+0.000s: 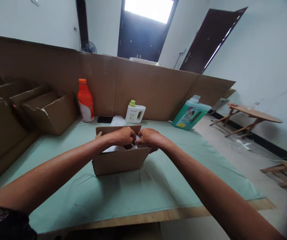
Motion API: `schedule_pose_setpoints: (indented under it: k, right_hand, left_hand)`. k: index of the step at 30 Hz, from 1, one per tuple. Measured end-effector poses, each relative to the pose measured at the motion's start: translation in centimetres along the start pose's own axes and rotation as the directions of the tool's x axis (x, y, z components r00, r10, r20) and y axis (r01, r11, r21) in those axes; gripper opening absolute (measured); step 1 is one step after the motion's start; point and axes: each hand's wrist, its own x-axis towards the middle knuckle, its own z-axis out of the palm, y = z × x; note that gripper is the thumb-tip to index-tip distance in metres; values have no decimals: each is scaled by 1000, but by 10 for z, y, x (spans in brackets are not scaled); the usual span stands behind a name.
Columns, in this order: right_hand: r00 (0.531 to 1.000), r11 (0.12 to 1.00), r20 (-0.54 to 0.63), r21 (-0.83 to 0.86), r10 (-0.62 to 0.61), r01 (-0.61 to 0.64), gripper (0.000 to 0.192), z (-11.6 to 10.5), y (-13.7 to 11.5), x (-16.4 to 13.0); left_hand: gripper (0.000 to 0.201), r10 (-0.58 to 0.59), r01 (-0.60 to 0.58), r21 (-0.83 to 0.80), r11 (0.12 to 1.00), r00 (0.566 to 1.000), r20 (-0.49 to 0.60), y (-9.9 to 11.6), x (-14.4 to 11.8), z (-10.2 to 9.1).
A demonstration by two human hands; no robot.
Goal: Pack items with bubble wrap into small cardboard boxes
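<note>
A small open cardboard box [120, 162] stands on the green cloth in front of me. My left hand [124, 136] reaches in over its top, fingers curled down among white material [113, 148] whose kind I cannot make out. At the right end of the box is my right hand [149, 136], its fingers bent inward in a pinch close to the left hand. What the fingertips hold is mostly hidden. Just behind the box lies clear bubble wrap [118, 120].
Along the back stand a red-orange bottle [85, 101], a white bottle with a green cap [135, 112] and a green jug [190, 113]. A dark flat phone-like object [105, 119] lies nearby. Several cardboard boxes [55, 113] fill the left side. A cardboard wall [153, 90] closes the back.
</note>
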Motion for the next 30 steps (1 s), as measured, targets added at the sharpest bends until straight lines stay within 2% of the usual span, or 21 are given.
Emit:
schedule_pose_setpoints:
  k: [3, 5, 6, 7, 9, 11, 12, 14, 15, 16, 17, 18, 19, 20, 21, 22, 25, 27, 28, 30]
  right_hand:
    - [1000, 1000, -13, -29, -9, 9, 8, 1, -4, -2]
    - [1000, 1000, -6, -17, -13, 13, 11, -2, -6, -6]
    - [1000, 1000, -3, -5, -17, 17, 14, -5, -7, -9]
    - [1000, 1000, -2, 7, -20, 20, 18, -8, -7, -13]
    - [1000, 999, -18, 25, -23, 23, 24, -14, -2, -26]
    - [985, 996, -168, 73, -36, 49, 23, -13, 11, -47]
    - [953, 990, -301, 126, -27, 68, 22, -9, 20, -60]
    - [814, 950, -578, 285, 64, 128, 22, 9, 42, -86]
    - [746, 914, -650, 376, 145, 150, 25, 22, 52, -97]
    - [722, 874, -660, 457, 208, 166, 27, 36, 61, -105]
    - [738, 831, -631, 526, 238, 182, 31, 52, 68, -109]
    - [777, 793, -586, 576, 229, 201, 39, 68, 72, -110]
    - [818, 760, -541, 612, 198, 220, 50, 84, 72, -106]
    - [847, 731, -507, 637, 158, 244, 64, 97, 69, -99]
    - [863, 704, -492, 654, 118, 276, 75, 108, 64, -90]
    - [866, 675, -492, 669, 90, 311, 81, 117, 56, -80]
    - [866, 590, -495, 720, 68, 365, 74, 129, 35, -52]
    - [867, 569, -492, 736, 78, 367, 67, 132, 30, -44]
    - [864, 566, -494, 740, 92, 363, 65, 135, 31, -46]
    - [850, 563, -510, 744, 130, 361, 61, 145, 38, -60]
  left_hand:
    - [36, 47, -50, -53, 997, 997, -55, 7, -23, -21]
    - [30, 92, -113, -104, 988, 977, -194, 12, -48, -33]
    - [29, 101, -143, -124, 982, 951, -293, 13, -63, -35]
    - [28, 99, -166, -134, 977, 909, -404, 14, -79, -35]
    - [26, 75, -188, -123, 974, 788, -611, 9, -111, -25]
    - [23, 41, -172, -100, 980, 666, -745, -2, -142, -3]
    - [22, 12, -139, -98, 985, 632, -775, -10, -156, 11]
    - [22, -82, -30, -122, 992, 578, -812, -27, -181, 44]
    - [24, -141, 28, -148, 989, 524, -840, -35, -191, 61]
    - [27, -191, 71, -179, 981, 448, -873, -42, -199, 78]
    - [32, -232, 98, -211, 973, 365, -901, -48, -204, 93]
    - [38, -267, 108, -245, 963, 293, -918, -53, -206, 107]
    - [44, -298, 102, -281, 954, 256, -919, -57, -205, 119]
    - [51, -330, 85, -319, 944, 262, -907, -60, -201, 128]
    - [58, -366, 64, -364, 929, 290, -884, -63, -195, 135]
    - [65, -404, 44, -414, 909, 335, -851, -66, -186, 140]
    - [80, -458, -63, -552, 831, 486, -745, -72, -151, 141]
    - [83, -444, -160, -615, 772, 557, -702, -69, -128, 138]
    - [82, -433, -200, -632, 748, 575, -695, -66, -120, 138]
    - [78, -415, -243, -628, 739, 570, -709, -54, -115, 147]
